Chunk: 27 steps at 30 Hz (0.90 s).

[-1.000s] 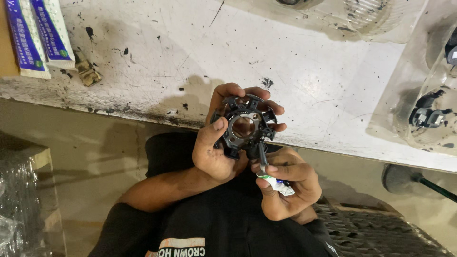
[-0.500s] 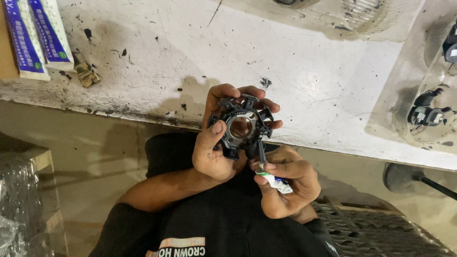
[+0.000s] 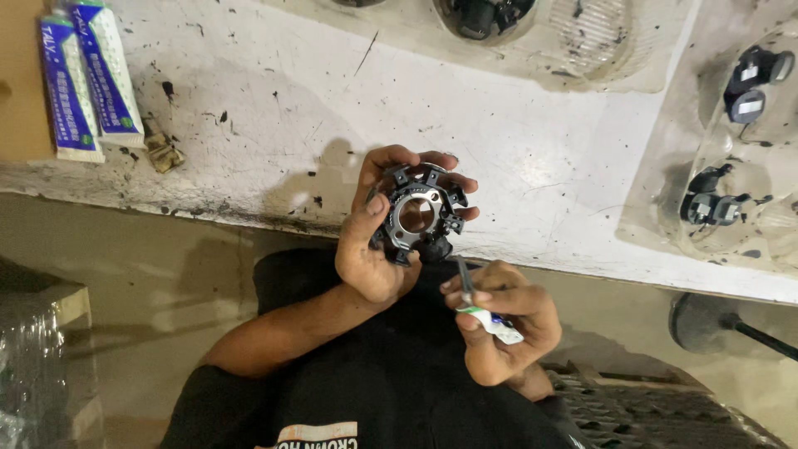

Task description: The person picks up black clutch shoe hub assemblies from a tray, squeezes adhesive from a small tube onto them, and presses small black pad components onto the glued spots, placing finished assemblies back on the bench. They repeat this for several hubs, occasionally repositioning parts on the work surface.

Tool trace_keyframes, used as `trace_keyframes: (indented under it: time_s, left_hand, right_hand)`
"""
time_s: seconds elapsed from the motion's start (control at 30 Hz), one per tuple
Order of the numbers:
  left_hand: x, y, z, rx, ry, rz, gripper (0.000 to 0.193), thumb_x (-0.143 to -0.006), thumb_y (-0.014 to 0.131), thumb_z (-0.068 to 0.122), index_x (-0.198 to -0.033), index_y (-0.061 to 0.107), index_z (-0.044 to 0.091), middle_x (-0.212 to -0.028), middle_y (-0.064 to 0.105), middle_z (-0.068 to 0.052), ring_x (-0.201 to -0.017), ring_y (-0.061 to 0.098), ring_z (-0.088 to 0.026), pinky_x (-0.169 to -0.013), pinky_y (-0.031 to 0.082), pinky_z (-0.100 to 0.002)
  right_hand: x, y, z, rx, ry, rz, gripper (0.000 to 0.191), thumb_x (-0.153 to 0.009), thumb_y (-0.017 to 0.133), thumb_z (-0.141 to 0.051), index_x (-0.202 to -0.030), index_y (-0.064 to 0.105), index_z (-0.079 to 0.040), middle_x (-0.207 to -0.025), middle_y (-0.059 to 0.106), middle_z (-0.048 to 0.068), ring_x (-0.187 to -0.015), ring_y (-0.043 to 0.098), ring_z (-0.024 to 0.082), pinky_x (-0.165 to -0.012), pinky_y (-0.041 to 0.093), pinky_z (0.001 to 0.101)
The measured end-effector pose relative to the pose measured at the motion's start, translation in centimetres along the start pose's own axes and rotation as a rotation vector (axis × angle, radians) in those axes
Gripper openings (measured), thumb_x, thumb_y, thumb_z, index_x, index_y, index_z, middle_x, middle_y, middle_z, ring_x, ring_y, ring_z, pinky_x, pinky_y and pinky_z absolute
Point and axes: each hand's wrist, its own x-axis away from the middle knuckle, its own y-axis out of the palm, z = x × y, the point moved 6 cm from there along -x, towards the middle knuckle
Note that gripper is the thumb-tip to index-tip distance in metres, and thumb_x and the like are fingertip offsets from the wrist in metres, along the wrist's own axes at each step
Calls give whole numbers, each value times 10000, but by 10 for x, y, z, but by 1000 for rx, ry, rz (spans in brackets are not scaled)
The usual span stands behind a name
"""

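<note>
Head view. Person seated at the near edge of a white, black-speckled desk (image 3: 274,108), looking down at both hands.

Left hand (image 3: 378,241): clamped on a black ring-shaped part (image 3: 418,218) with a round open centre and small tabs spaced around its rim. Thumb lies across the ring's left side, fingertips curl over its far side. Ring is held clear of the desk, just above the near edge, face turned up toward the camera.

Right hand (image 3: 499,320): closed around a small white tube (image 3: 490,320) with a green and blue label. A thin dark nozzle (image 3: 464,281) sticks out between thumb and forefinger, pointing up toward the ring's lower rim. Tip sits just below the ring; cannot tell whether it touches.

Elsewhere on the desk: two blue-and-white flat packets (image 3: 83,79) lie side by side near the far left corner, partly on a brown cardboard sheet (image 3: 21,91). A small crumpled brownish scrap (image 3: 162,150) lies just beside them. Clear moulded trays (image 3: 731,166) sit along the right edge, holding dark parts (image 3: 711,206); another tray (image 3: 573,37) runs along the far edge.

Below the desk: a dark round base with a rod (image 3: 706,320) on the floor at right.
</note>
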Motion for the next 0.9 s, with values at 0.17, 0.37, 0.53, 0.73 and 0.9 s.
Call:
trace_keyframes:
  time_s: [0.17,0.37,0.53,0.73,0.9]
  left_hand:
    - [-40,0,2,-288,-52,-44,362,-1076,528,257,-1321,494,-8,-1293,628,-255,-1110,703,-341,-884,645,-426]
    - [-109,15,-20,-592,-78,-180,309,-1086,509,245,-1255,547,-11,-1184,696,-222,-967,736,-256,-756,646,-372]
    - [-207,31,-56,-801,170,-164,412,-1042,550,381,-1136,679,1,-1102,684,-120,-988,670,-152,-890,521,-334]
    - [-268,16,-100,-1214,-77,89,558,-1026,571,504,-1056,631,-49,-817,566,-93,-770,564,-185,-757,488,-381]
    - [-271,20,-108,-1236,63,-63,474,-1073,560,466,-907,575,22,-725,532,-4,-652,567,-144,-642,538,-360]
  right_hand:
    - [-2,-33,8,-24,-133,219,226,-1018,717,-113,-1151,554,-30,-888,667,152,-741,672,190,-703,631,363]
    - [-7,-59,32,126,-66,349,219,-1021,728,-79,-1117,544,-8,-899,663,136,-778,687,191,-726,593,299]
    - [-3,-68,50,125,73,397,184,-992,717,-29,-1087,566,13,-998,644,121,-852,698,181,-788,604,302]
    - [-6,-61,52,314,-84,318,190,-988,725,29,-1094,567,27,-953,652,125,-800,628,139,-728,508,226]
    - [-6,-64,55,241,7,371,167,-994,708,10,-1088,571,19,-974,665,116,-852,706,175,-794,580,268]
